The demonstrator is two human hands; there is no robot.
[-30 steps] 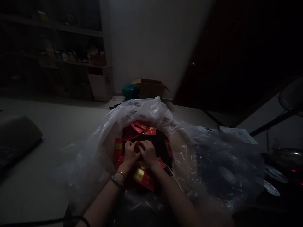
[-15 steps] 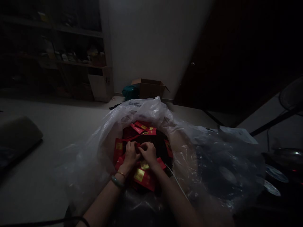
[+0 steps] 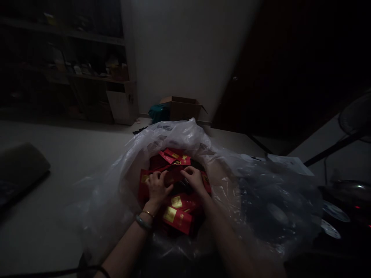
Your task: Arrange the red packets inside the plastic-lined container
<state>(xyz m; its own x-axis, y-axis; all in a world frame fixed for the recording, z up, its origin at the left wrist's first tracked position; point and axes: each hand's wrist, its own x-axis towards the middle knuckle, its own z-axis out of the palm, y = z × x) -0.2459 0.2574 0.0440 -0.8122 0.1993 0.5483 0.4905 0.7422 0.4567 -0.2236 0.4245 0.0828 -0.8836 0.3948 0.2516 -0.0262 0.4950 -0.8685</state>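
A dark red packet (image 3: 174, 175) spans the space between my two hands. My left hand (image 3: 157, 187), with a bangle and a bracelet at the wrist, has its fingers closed on the packet's left part. At the opposite end, my right hand (image 3: 193, 180) pinches the packet between thumb and fingers. Beneath and around them lie several red packets with gold print (image 3: 177, 220), heaped inside a large clear plastic bag (image 3: 127, 154) whose mouth is spread wide. Dim light hides the finer detail of what is under my fingers.
Beyond the bag, an open cardboard box (image 3: 184, 108) stands by the wall beside a teal bundle (image 3: 159, 113). Shelves (image 3: 95, 75) with small items are at left. Patterned dishes (image 3: 336, 211) and a fan (image 3: 355, 119) are at right, near a dark door (image 3: 261, 85).
My hands were close together over the heap; now they are apart, the right one shifted to the right. The red packet is stretched out between them.
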